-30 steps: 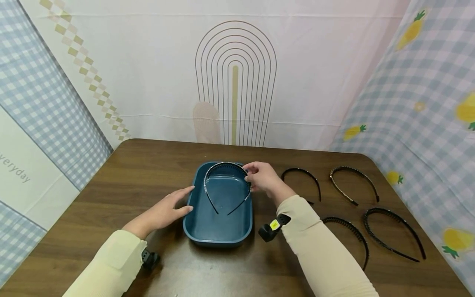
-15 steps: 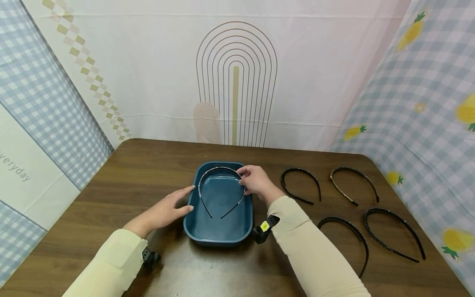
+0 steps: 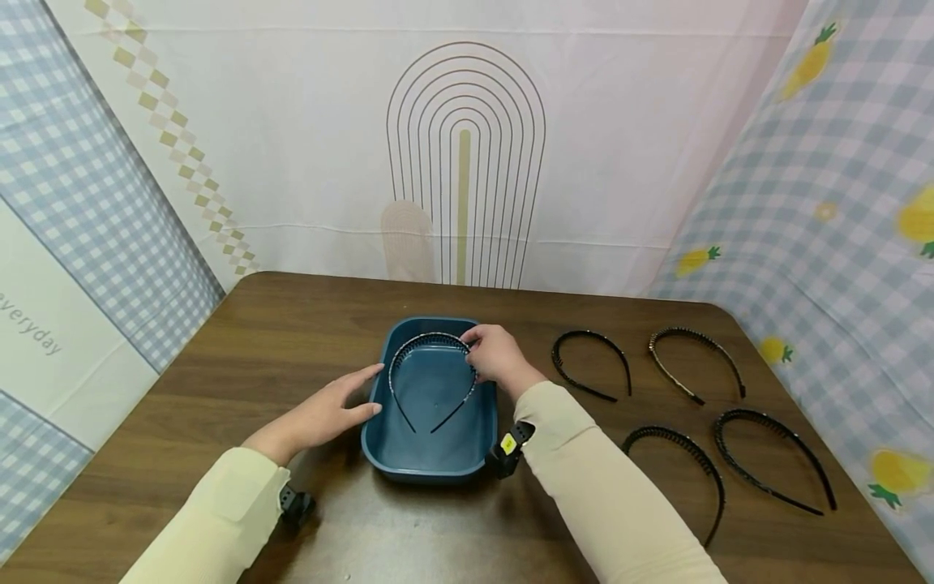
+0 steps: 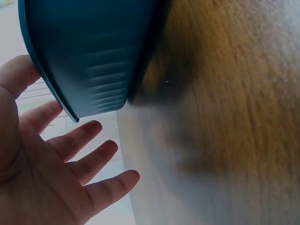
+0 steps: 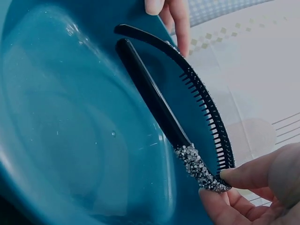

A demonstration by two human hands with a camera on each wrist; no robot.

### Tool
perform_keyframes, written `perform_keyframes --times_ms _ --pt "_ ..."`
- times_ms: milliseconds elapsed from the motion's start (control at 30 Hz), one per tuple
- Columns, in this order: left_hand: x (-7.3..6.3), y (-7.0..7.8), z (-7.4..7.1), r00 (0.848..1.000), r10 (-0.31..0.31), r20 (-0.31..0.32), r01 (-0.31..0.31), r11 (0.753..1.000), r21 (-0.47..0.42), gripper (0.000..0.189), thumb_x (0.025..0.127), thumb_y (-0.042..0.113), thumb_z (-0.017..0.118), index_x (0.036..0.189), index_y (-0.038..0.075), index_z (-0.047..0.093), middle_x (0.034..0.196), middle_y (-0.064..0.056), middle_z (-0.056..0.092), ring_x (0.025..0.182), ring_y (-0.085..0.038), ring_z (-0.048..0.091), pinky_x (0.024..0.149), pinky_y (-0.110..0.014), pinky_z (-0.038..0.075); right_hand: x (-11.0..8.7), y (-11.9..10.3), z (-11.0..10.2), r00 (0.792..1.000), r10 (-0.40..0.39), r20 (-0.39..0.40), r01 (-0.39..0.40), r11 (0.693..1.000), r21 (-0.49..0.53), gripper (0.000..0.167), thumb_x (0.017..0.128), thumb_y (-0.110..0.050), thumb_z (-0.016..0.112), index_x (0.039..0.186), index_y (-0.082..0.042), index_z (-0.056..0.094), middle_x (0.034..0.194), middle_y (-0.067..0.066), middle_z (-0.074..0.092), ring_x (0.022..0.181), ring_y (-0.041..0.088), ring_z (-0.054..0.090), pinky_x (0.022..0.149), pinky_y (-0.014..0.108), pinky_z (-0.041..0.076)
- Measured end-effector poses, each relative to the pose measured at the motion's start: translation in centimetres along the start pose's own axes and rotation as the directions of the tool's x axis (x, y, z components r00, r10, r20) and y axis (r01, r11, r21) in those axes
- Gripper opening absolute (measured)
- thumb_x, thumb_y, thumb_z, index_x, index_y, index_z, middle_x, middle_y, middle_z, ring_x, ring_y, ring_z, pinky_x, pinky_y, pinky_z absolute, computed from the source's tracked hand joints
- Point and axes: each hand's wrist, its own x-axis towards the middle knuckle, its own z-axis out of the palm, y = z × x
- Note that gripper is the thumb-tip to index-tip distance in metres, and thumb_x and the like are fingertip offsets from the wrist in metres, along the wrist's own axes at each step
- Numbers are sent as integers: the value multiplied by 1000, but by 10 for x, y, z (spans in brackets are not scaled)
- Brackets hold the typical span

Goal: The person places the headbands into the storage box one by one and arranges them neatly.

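My right hand [image 3: 498, 357] pinches a black toothed headband [image 5: 208, 112] by its right side, between thumb and fingers. Silvery sparkling stones cover its outer face, and both bare ends point toward me. In the head view the headband overlaps the inside of the blue plastic basin [image 3: 429, 473]. At the basin's left side my left hand [image 3: 321, 415] is spread, fingertips right at the rim. The left wrist view shows those fingers [image 4: 101, 187] straight and apart beside the ribbed outer wall.
To the right on the wooden table [image 3: 292, 341] lie a black headband [image 3: 593, 334], a gold-toned one [image 3: 667, 373], a toothed one [image 3: 686, 442] and a dark one [image 3: 773, 422]. A patterned cloth [image 3: 314, 146] hangs behind.
My right hand has moved left and slightly toward me, carrying the sparkling headband farther over the basin. The left hand stays at the rim.
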Motion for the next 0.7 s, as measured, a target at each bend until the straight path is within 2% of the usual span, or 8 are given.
perform_keyframes --times_ms 233,433,700 --pt "0 0 0 1000 -1 4 1 1000 -3 67 97 34 56 152 7 29 154 -22 30 140 -44 27 110 -62 24 3 -6 5 999 28 31 -25 995 -92 28 91 6 56 117 0 64 98 14 62 61 18 56 59 31 56" --pt "-1 2 -1 1000 2 9 -2 1000 -5 67 98 35 56 152 8 28 153 -23 30 140 -45 26 109 -62 24 7 -8 9 998 33 46 -24 980 -200 30 90 7 55 117 -1 64 108 16 64 52 15 54 60 31 55" --pt "-1 0 -1 1000 16 10 -16 1000 -8 66 98 34 56 152 8 28 153 -22 30 140 -44 27 109 -61 25 9 -9 13 997 35 75 -13 961 -275 30 91 6 53 118 -1 64 113 16 63 53 16 54 52 25 49"
